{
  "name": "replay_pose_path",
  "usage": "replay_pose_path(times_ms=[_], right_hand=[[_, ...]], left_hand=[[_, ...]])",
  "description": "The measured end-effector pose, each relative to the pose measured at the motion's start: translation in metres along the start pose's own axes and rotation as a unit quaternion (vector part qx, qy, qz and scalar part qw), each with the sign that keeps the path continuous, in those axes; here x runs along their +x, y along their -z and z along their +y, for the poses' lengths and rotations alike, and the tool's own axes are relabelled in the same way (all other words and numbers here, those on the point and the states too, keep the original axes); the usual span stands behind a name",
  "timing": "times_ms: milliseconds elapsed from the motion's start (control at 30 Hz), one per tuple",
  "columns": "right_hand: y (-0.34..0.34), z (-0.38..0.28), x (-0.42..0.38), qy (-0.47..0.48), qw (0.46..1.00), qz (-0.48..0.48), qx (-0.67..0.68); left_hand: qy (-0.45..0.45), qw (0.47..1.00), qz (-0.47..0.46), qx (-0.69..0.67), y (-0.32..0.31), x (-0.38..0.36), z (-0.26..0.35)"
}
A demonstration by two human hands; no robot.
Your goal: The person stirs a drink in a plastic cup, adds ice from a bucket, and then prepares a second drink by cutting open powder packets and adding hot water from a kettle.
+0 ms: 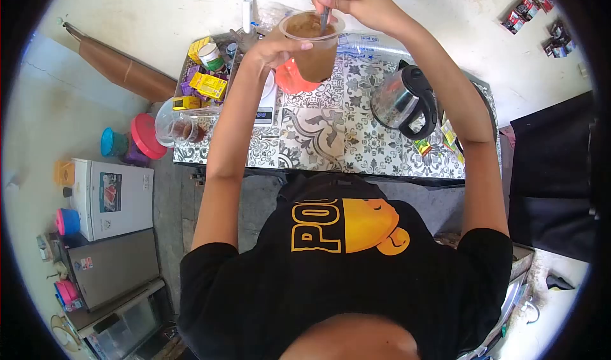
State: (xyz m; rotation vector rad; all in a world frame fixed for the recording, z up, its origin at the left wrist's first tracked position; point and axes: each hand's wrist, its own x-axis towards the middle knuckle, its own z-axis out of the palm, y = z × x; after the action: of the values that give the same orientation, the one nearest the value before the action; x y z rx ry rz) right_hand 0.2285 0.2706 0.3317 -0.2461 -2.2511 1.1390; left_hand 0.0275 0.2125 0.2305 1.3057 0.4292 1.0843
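A clear plastic cup [320, 58] of brown liquid is held up over the far side of the table. My left hand [275, 49] wraps round its left side, the thumb lying across the front just under the rim. Above the cup, my right hand [352, 1] pinches the handle of a spoon [326, 5], which stands steeply in the drink. The spoon's lower end is hidden in the liquid. Behind and below the cup, something orange-red [289, 80] shows on the table. A white scale [265, 113] lies partly hidden beside my left forearm.
An electric kettle [389, 105] with a black handle stands on the right of the patterned tiled table [312, 131]. Small sachets [422, 146] lie near it. At the left are a box of yellow packets [209, 85], a white-labelled can [210, 57] and clear containers [168, 123].
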Motion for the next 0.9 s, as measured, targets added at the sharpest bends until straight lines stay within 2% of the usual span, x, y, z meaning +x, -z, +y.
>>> replay_pose_path(times_ms=[67, 100, 167, 267, 300, 367, 400, 467, 600, 667, 700, 767, 800, 867, 900], right_hand=[[0.0, -0.027, 0.002, -0.05, 0.987, -0.067, -0.138], [-0.001, -0.03, 0.003, -0.05, 0.987, -0.067, -0.138], [-0.003, -0.034, 0.004, 0.071, 0.965, -0.082, -0.239], [-0.004, -0.032, 0.007, 0.115, 0.944, -0.082, -0.299], [-0.005, -0.034, 0.007, 0.116, 0.944, -0.082, -0.298], [-0.007, -0.038, 0.006, -0.035, 0.983, -0.074, -0.162], [-0.008, -0.029, 0.007, -0.035, 0.983, -0.074, -0.162], [-0.011, -0.001, 0.01, 0.006, 0.995, 0.033, -0.097], [-0.022, -0.005, 0.003, -0.034, 0.992, 0.079, -0.098], [-0.026, -0.01, 0.002, 0.049, 0.978, 0.071, -0.187], [-0.026, -0.015, 0.002, 0.048, 0.979, 0.072, -0.187], [-0.025, -0.027, 0.004, -0.043, 0.967, 0.001, -0.252], [-0.023, -0.021, 0.006, -0.043, 0.967, 0.002, -0.252], [-0.016, -0.004, 0.013, 0.122, 0.929, -0.046, -0.347], [-0.015, -0.005, 0.013, 0.121, 0.929, -0.046, -0.348]], left_hand=[[0.005, 1.0, 0.012, 0.012, -0.001, -0.001, -0.001], [0.008, 0.999, 0.036, 0.004, -0.004, -0.003, -0.001], [0.012, 0.998, 0.06, -0.005, -0.003, -0.003, -0.004], [0.0, 0.995, 0.095, -0.004, 0.005, -0.004, -0.007], [0.003, 0.997, 0.076, 0.005, 0.005, -0.004, -0.003], [0.006, 0.998, 0.058, 0.015, 0.006, -0.004, 0.002], [0.014, 0.998, 0.049, 0.025, 0.006, -0.003, 0.002], [0.022, 0.998, 0.04, 0.036, 0.005, -0.001, 0.003], [0.016, 0.996, 0.051, 0.068, 0.007, -0.001, 0.005], [0.021, 0.995, 0.059, 0.081, 0.008, -0.003, 0.004], [0.019, 0.994, 0.07, 0.084, 0.008, -0.004, 0.003], [0.017, 0.993, 0.08, 0.088, 0.006, -0.005, 0.001], [0.01, 0.992, 0.097, 0.083, 0.002, -0.005, 0.001], [0.003, 0.991, 0.112, 0.076, 0.001, -0.004, -0.001], [0.002, 0.992, 0.11, 0.07, 0.003, -0.003, -0.002]])
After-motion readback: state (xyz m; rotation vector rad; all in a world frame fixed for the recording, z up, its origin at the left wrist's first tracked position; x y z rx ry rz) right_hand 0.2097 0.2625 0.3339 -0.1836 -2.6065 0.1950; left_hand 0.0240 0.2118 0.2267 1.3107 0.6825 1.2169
